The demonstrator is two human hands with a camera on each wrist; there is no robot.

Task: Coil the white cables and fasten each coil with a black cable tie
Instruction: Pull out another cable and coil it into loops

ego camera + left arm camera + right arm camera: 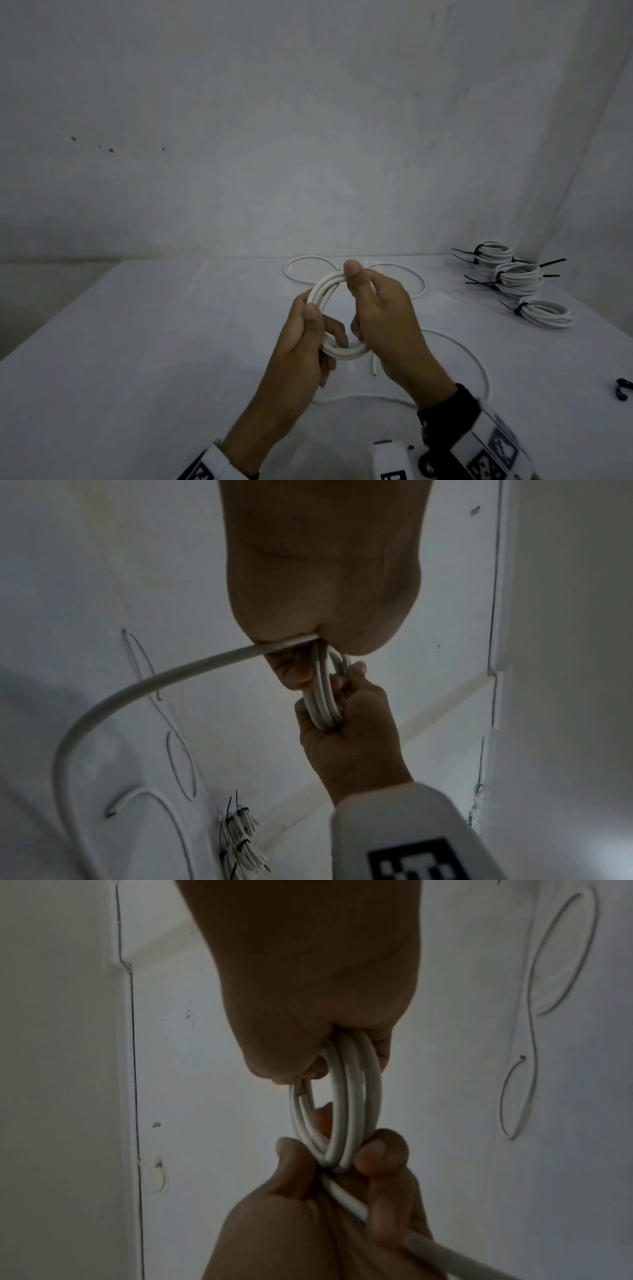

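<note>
A coil of white cable (pixel 323 291) with several turns is held upright above the white table (pixel 137 342). My left hand (pixel 298 342) grips its lower left side, thumb on top. My right hand (pixel 387 318) grips its upper right side, thumb raised over the top. One cut cable end (pixel 373 368) hangs below the coil. In the left wrist view the left hand (pixel 325 588) clamps the coil (pixel 323 696) and the trailing cable (pixel 137 691). In the right wrist view the right hand (pixel 325 988) grips the top of the coil (pixel 342 1096), and the left hand (pixel 308 1218) pinches its bottom.
Three finished coils (pixel 517 277) fastened with black cable ties lie at the table's back right. Loose white cable (pixel 472 356) loops over the table below and beyond my hands. A black object (pixel 621 389) lies at the right edge. A wall stands behind the table.
</note>
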